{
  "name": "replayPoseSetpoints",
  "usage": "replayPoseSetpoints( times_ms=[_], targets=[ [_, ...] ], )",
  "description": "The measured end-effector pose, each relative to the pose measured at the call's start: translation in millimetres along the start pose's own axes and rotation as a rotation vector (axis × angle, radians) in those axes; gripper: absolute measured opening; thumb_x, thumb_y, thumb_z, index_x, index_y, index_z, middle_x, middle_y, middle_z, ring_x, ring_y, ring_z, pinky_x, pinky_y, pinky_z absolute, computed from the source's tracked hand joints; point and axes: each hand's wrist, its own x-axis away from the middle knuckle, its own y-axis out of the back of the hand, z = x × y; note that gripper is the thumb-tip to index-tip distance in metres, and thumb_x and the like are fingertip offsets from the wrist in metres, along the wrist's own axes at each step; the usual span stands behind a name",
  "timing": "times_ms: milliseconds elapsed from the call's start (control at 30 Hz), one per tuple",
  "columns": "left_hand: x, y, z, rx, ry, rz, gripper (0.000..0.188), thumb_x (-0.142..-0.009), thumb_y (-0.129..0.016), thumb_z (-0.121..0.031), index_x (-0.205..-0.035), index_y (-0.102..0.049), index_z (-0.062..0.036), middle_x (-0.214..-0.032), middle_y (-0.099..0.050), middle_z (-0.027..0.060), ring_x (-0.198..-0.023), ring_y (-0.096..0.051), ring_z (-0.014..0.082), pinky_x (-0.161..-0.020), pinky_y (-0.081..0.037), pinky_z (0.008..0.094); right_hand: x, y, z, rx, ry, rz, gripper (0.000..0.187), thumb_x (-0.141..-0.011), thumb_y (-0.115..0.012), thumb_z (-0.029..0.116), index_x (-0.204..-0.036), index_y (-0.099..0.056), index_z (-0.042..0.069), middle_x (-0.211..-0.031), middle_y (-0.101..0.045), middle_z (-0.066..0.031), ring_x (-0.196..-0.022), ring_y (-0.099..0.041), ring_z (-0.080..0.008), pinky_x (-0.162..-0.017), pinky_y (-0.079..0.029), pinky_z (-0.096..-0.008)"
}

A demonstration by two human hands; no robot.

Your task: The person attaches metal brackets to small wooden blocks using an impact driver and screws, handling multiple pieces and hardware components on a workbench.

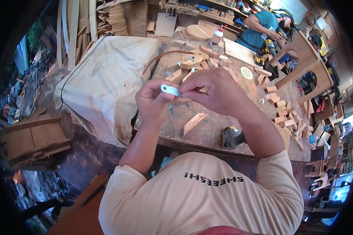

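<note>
Over the near part of the wooden workbench, my left hand [151,98] pinches a small pale metal bracket [169,90] with a rounded end and a round hole. My right hand [208,88] meets it from the other side, thumb and fingertips pressed together at the bracket's other end. Whatever small piece those fingertips may hold is hidden. Just below the hands, an angled wooden block [194,123] lies on the bench. Beyond them is a pile of cut wooden pieces [192,62] with a few small metal brackets among them.
A black and yellow power tool [231,137] sits at the bench's near edge. A glue bottle [216,37] stands at the back. Several small wood blocks [282,111] lie to the right. A draped cloth [106,86] covers something at left. A co-worker [259,29] handles a drill at the far right.
</note>
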Motion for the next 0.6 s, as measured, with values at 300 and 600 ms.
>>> replayPoseSetpoints(
  times_ms=[300, 600],
  targets=[
    [5.4, 3.3, 2.3, -0.089, -0.031, -0.021, 0.040, -0.071, -0.082, -0.023, -0.096, -0.060, -0.0015, -0.086, -0.064, 0.0119, -0.072, -0.062, 0.0190, -0.060, -0.051, 0.0284, -0.2, -0.7, -1.5, -0.032, -0.023, 0.036, 0.014, -0.071, -0.075, 0.004, -0.084, -0.071, 0.006, -0.079, -0.069, -0.0071, -0.070, -0.066, -0.0218, -0.064, -0.052, -0.0300],
    [9.1, 5.1, 6.2, -0.116, -0.014, 0.033, 0.037, -0.073, -0.080, -0.020, -0.097, -0.059, -0.0004, -0.086, -0.065, 0.0125, -0.072, -0.062, 0.0188, -0.061, -0.052, 0.0291, 5.5, -1.9, -3.2, -0.046, 0.000, 0.010, 0.011, -0.072, -0.073, 0.010, -0.081, -0.069, 0.005, -0.074, -0.065, -0.0096, -0.067, -0.063, -0.0267, -0.062, -0.050, -0.0342]
  ],
)
